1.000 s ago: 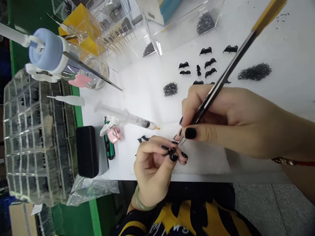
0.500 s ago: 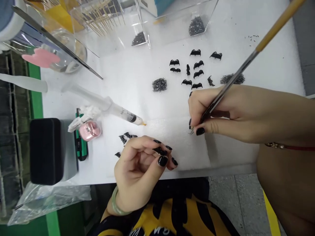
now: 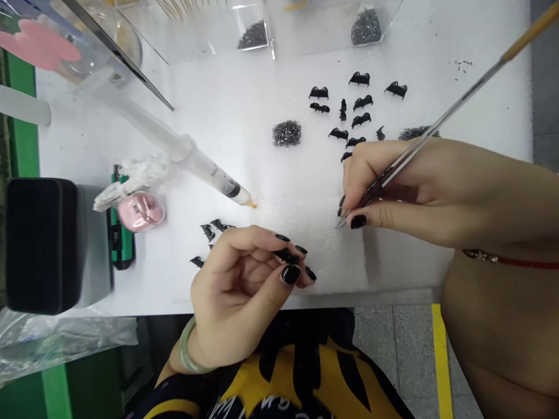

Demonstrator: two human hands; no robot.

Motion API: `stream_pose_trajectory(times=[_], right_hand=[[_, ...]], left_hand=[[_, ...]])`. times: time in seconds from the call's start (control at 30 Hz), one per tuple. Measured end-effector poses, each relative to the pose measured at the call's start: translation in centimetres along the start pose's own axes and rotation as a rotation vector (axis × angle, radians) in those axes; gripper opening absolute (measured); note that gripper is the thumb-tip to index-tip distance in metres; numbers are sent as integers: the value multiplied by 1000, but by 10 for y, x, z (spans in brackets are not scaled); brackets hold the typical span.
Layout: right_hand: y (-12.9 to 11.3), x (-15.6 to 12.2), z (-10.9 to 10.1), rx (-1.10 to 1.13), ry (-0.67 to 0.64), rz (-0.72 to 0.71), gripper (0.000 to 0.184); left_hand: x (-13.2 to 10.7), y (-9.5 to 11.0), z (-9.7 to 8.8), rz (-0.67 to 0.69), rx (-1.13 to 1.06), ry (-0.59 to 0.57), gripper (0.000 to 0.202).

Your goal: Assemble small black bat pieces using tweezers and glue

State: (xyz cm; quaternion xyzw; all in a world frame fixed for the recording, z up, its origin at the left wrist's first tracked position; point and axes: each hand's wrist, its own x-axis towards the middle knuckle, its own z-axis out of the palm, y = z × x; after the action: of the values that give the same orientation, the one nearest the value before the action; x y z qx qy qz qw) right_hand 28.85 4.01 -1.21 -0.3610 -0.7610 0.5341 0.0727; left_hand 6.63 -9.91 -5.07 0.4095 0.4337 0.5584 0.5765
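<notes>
Between the thumb and forefinger of my left hand point(image 3: 240, 291) is a small black winged piece point(image 3: 286, 255), partly covered by the fingertips. My right hand point(image 3: 406, 198) pinches long slim tweezers point(image 3: 454, 110) like a pen, their fine tips pointing down to the left, apart from the piece. It is too small to tell whether the tips hold anything. Beyond the right hand, several similar black pieces point(image 3: 363, 102) lie scattered on the white foam sheet point(image 3: 323, 256). A few more black pieces point(image 3: 207, 233) lie just left of my left hand.
A syringe point(image 3: 218, 174) with an orange tip lies left of centre. Piles of tiny dark bits point(image 3: 287, 134) sit on the sheet and in clear trays point(image 3: 268, 35) at the back. A black box point(image 3: 41, 244), a pink round case point(image 3: 140, 210) and a green cutter point(image 3: 122, 244) stand at left.
The view has shifted, so the table items appear further left or higher. My left hand still holds the black piece, and the tweezers in my right hand lean lower to the right.
</notes>
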Motion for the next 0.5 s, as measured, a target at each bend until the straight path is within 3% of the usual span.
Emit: stream_pose_trajectory(times=[0.37, 0.5], right_hand=[[-6, -9, -7, 41, 250, 76, 19], [-4, -11, -8, 2, 249, 78, 14]], left_hand=[[0, 2, 6, -29, 46, 25, 32], [1, 2, 5, -32, 27, 17, 34]])
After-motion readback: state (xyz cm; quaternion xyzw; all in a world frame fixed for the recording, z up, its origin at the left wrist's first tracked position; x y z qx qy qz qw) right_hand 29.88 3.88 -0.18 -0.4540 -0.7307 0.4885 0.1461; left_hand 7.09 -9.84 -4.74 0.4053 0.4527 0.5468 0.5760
